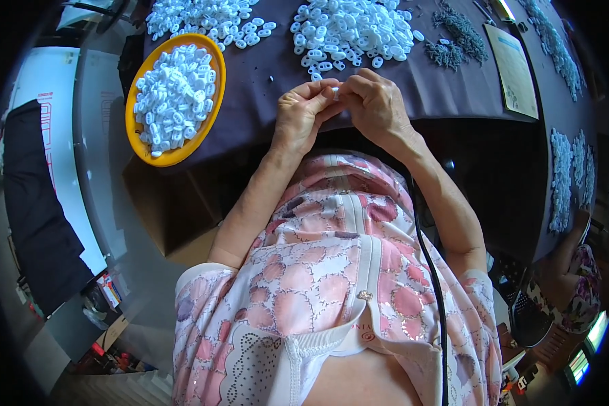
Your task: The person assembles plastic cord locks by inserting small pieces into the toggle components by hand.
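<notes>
My left hand (303, 116) and my right hand (373, 103) meet fingertip to fingertip at the near edge of a table with a dark cloth (264, 88). Between the fingertips of both hands I pinch a small white plastic piece (335, 92). Just beyond my hands lies a loose heap of the same white pieces (350, 30). To my left stands an orange round tray (136, 145) filled with several white pieces (174, 98).
A second heap of white pieces (203, 17) lies at the far left of the table. Piles of small grey parts (460, 34) and a tan paper sheet (514, 71) lie to the right. Another person in flowered clothing (575, 291) is at the lower right.
</notes>
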Tool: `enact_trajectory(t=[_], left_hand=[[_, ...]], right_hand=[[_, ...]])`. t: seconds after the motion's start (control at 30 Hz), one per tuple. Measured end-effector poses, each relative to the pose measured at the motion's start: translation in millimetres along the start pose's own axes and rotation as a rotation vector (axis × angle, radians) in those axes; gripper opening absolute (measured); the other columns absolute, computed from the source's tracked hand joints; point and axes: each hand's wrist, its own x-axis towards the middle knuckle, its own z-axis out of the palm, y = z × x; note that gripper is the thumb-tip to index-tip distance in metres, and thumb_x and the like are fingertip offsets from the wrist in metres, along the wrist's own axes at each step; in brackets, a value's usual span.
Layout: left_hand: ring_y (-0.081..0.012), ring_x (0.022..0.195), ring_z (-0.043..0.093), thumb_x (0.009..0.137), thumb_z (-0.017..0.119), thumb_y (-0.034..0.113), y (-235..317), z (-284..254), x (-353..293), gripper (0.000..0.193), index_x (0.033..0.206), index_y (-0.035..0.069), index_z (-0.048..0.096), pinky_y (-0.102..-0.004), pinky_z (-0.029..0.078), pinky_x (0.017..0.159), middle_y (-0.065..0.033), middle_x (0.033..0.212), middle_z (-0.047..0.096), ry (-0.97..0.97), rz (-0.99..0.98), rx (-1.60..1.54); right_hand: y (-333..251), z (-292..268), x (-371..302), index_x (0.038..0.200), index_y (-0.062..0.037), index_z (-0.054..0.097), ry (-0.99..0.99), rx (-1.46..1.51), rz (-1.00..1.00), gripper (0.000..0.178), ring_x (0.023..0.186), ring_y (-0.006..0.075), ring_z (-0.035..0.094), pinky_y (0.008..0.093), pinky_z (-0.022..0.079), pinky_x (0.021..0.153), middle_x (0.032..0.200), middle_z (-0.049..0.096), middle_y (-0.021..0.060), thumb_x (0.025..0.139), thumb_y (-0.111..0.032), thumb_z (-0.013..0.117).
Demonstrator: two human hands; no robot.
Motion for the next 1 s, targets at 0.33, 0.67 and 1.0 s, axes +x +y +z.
enact_trajectory(t=[0.33, 0.67, 1.0], left_hand=[[-0.0187, 0.090, 0.061, 0.090, 0.050, 0.010, -1.1, -5.9, -1.2, 0.020, 0.106, -0.001, 0.056, -0.0339, 0.051, 0.084, -0.0103, 0.096, 0.061, -0.094, -0.013, -0.011], [-0.0209, 0.091, 0.061, 0.092, 0.045, 0.009, 7.3, -2.5, -0.8, 0.020, 0.105, -0.001, 0.055, -0.0340, 0.050, 0.084, -0.0149, 0.103, 0.061, -0.109, -0.047, -0.170], [-0.0179, 0.087, 0.062, 0.090, 0.048, 0.006, 5.0, -5.4, -1.6, 0.019, 0.105, -0.001, 0.057, -0.0314, 0.052, 0.082, -0.0119, 0.099, 0.061, -0.098, -0.044, -0.147]], right_hand=[[-7.2, 5.1, -7.6, 0.073, -0.0058, 0.057, 0.109, -0.013, 0.006, 0.004, 0.070, 0.0322, 0.057, 0.0403, 0.046, 0.060, 0.076, 0.054, 0.0113, 0.076, -0.008, 0.056], [-6.2, 9.1, -7.7, 0.075, -0.0041, 0.057, 0.209, 0.118, 0.020, 0.003, 0.065, 0.0318, 0.057, 0.0386, 0.047, 0.056, 0.074, 0.053, 0.0123, 0.076, -0.006, 0.058], [-4.6, 10.7, -7.8, 0.076, -0.0044, 0.057, 0.179, 0.044, 0.007, 0.003, 0.065, 0.0317, 0.058, 0.0388, 0.047, 0.056, 0.077, 0.054, 0.0116, 0.076, -0.007, 0.059]])
